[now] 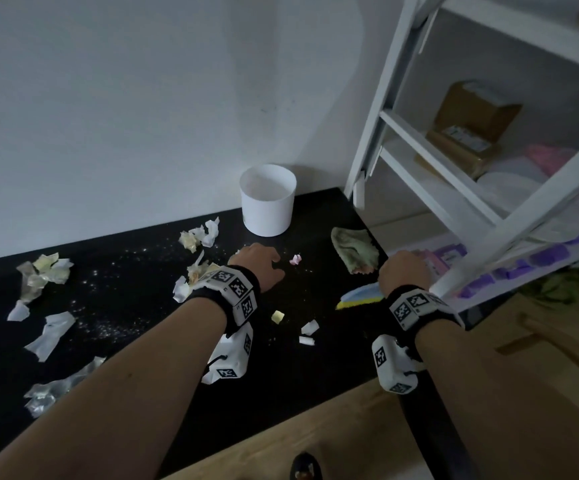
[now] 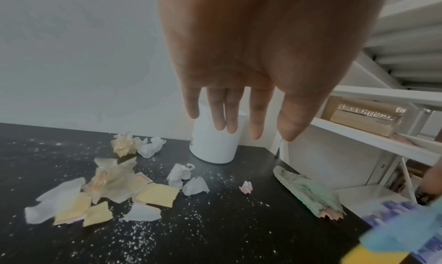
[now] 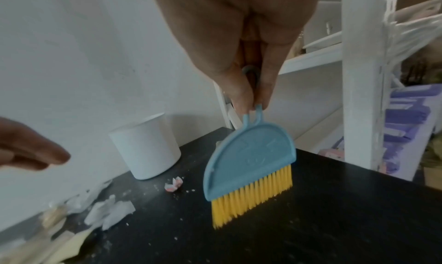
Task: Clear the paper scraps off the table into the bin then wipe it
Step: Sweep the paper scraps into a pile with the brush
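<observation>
**Brush in rt hand, scraps all over black table**

Forearms filled the head view's foreground, both w/ marker-tagged wrist bands. Left hand [image 2: 241, 63] hung over the black table [image 1: 316, 368], fingers straight and relaxed, holding nothing, just in front of the bin [image 1: 268, 199]. Right hand [image 3: 241, 46] pinched the handle of a small blue brush [image 3: 248, 162] between thumb and fingers; its yellow bristles [image 3: 251, 196] pointed down at the tabletop to the right of the bin, contact unclear.

Bin: white, round, open-topped, upright at the table's back edge against a plain white wall [image 1: 125, 98]. Paper scraps [image 2: 102, 188], white and yellow, torn and crumpled, lay mostly left of the bin and in front of it; a small pink-white scrap [image 1: 295, 259] sat alone near the bin's front. White crumbs or powder speckled the dark surface. Crumpled greenish cloth [image 1: 354, 251] lay right of the bin, near the table's edge.

White shelving [image 1: 430, 157] stood right of the bin beyond the table, w/ cardboard boxes [image 1: 471, 112] and purple items [image 1: 523, 268] on it. Wood floor [image 1: 350, 427] showed in front of the table.
</observation>
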`<state>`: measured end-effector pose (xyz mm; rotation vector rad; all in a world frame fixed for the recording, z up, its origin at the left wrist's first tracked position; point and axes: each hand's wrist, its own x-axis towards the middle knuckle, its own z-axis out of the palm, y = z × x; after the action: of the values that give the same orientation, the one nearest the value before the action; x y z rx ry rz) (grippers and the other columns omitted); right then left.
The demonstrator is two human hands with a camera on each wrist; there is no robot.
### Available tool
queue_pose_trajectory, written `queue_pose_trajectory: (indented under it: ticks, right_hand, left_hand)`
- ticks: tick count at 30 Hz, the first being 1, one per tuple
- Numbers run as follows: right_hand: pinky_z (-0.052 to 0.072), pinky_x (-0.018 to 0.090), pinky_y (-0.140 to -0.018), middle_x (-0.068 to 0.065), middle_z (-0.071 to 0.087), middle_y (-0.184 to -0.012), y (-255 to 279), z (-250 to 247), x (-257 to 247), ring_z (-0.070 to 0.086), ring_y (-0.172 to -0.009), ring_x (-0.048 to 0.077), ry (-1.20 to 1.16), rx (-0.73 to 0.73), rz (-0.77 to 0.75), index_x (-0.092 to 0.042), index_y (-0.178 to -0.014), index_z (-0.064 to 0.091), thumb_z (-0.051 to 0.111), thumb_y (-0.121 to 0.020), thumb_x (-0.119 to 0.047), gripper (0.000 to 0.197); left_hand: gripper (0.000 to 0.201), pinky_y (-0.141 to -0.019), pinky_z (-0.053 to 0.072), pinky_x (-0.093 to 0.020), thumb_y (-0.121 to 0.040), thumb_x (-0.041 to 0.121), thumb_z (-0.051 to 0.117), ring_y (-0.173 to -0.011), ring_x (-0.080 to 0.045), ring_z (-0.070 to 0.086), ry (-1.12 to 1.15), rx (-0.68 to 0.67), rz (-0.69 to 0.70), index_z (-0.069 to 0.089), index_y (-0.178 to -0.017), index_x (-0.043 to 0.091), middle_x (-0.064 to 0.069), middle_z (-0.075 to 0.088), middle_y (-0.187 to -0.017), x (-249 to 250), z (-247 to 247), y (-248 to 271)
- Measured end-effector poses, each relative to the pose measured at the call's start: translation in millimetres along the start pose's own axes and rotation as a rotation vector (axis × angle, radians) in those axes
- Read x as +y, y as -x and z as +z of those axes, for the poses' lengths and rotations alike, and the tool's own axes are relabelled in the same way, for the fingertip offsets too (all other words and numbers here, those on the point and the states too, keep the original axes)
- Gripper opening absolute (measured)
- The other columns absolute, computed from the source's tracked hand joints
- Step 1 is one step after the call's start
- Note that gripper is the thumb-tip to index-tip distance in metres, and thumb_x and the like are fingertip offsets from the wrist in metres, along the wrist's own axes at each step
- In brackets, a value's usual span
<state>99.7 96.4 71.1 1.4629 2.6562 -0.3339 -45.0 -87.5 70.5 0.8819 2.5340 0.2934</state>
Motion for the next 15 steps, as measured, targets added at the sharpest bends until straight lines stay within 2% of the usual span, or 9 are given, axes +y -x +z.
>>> queue_pose_trajectory:
  ticks: [1, 3, 4, 6, 9, 10, 12, 13, 15]
  right_hand:
    - [0.045, 0.036, -0.086, 0.019, 0.062, -0.121, -0.7, -1.4, -4.6, 0.058, -0.115, 0.034, -0.018, 0.01, -0.011, 0.0, -0.116, 0.064, 0.048, -0.094, -0.013, 0.03]
    - [0.04, 0.029, -0.072, 0.017, 0.068, -0.112, -5.0, -1.5, -14.1, 0.063, -0.106, 0.03, -0.052, 0.043, -0.061, -0.002, -0.107, 0.071, 0.053, -0.091, -0.01, 0.025]
    - [0.038, 0.026, -0.069, 0.015, 0.071, -0.105, -6.1, -1.6, -19.9, 0.065, -0.1, 0.03, -0.072, 0.064, -0.094, -0.002, -0.102, 0.073, 0.055, -0.09, -0.007, 0.023]
    - [0.039, 0.025, -0.067, 0.014, 0.073, -0.098, -6.6, -2.8, -34.2, 0.066, -0.094, 0.029, -0.125, 0.095, -0.149, -0.003, -0.096, 0.076, 0.055, -0.087, -0.004, 0.022]
    - [0.046, 0.028, -0.072, 0.015, 0.072, -0.09, -10.8, -4.9, -54.9, 0.066, -0.087, 0.03, -0.2, 0.138, -0.205, -0.002, -0.088, 0.074, 0.055, -0.087, -0.006, 0.02]
    - [0.046, 0.029, -0.07, 0.015, 0.07, -0.083, -16.9, -4.6, -62.5, 0.065, -0.082, 0.03, -0.228, 0.136, -0.226, -0.005, -0.081, 0.074, 0.056, -0.087, -0.009, 0.019]
    - [0.045, 0.028, -0.06, 0.012, 0.063, -0.066, -30.1, -1.3, -74.2, 0.062, -0.069, 0.028, -0.312, 0.13, -0.26, -0.013, -0.061, 0.066, 0.059, -0.086, -0.017, 0.026]
    - [0.046, 0.029, -0.058, 0.011, 0.062, -0.064, -40.6, 1.3, -80.3, 0.061, -0.066, 0.027, -0.331, 0.121, -0.286, -0.013, -0.059, 0.065, 0.06, -0.086, -0.021, 0.028]
    - [0.05, 0.032, -0.061, 0.011, 0.066, -0.069, -54.4, 3.2, -89.4, 0.063, -0.07, 0.027, -0.314, 0.101, -0.354, -0.009, -0.07, 0.071, 0.058, -0.088, -0.023, 0.026]
  left_hand:
    - [0.044, -0.108, 0.037, -0.041, -0.091, 0.033, 0.053, -0.132, -0.026, 0.041, -0.001, 0.001, 0.001, 0.051, -0.133, 0.022, -0.006, 0.045, -0.141, -3.7, -1.6, -0.9]
    - [0.044, -0.108, 0.036, -0.041, -0.092, 0.034, 0.052, -0.132, -0.026, 0.04, 0.002, 0.005, 0.009, 0.05, -0.134, 0.023, -0.006, 0.045, -0.141, -9.6, -3.2, -4.4]
    - [0.043, -0.108, 0.036, -0.041, -0.092, 0.034, 0.052, -0.131, -0.026, 0.041, 0.003, 0.008, 0.015, 0.05, -0.134, 0.023, -0.005, 0.045, -0.14, -11.8, -3.3, -6.0]
    - [0.043, -0.107, 0.037, -0.041, -0.092, 0.034, 0.052, -0.13, -0.026, 0.043, 0.013, 0.018, 0.019, 0.05, -0.133, 0.023, -0.005, 0.046, -0.139, -17.1, -2.9, -9.9]
    - [0.043, -0.105, 0.039, -0.041, -0.091, 0.034, 0.053, -0.126, -0.025, 0.047, 0.031, 0.017, 0.001, 0.051, -0.132, 0.022, -0.005, 0.048, -0.137, -25.7, -2.7, -17.6]
    - [0.043, -0.105, 0.04, -0.04, -0.091, 0.034, 0.053, -0.125, -0.025, 0.048, 0.043, 0.019, -0.012, 0.051, -0.132, 0.022, -0.005, 0.048, -0.137, -29.2, -4.1, -22.8]
    - [0.042, -0.103, 0.042, -0.037, -0.091, 0.032, 0.053, -0.124, -0.024, 0.05, 0.08, 0.029, -0.035, 0.051, -0.131, 0.02, -0.005, 0.048, -0.137, -33.9, -6.9, -31.9]
    - [0.042, -0.101, 0.043, -0.035, -0.091, 0.031, 0.053, -0.123, -0.024, 0.051, 0.104, 0.036, -0.05, 0.052, -0.131, 0.019, -0.006, 0.049, -0.137, -35.6, -9.0, -39.4]
    - [0.041, -0.098, 0.043, -0.034, -0.091, 0.029, 0.053, -0.121, -0.024, 0.052, 0.143, 0.049, -0.076, 0.053, -0.13, 0.018, -0.006, 0.051, -0.135, -37.6, -12.8, -50.4]
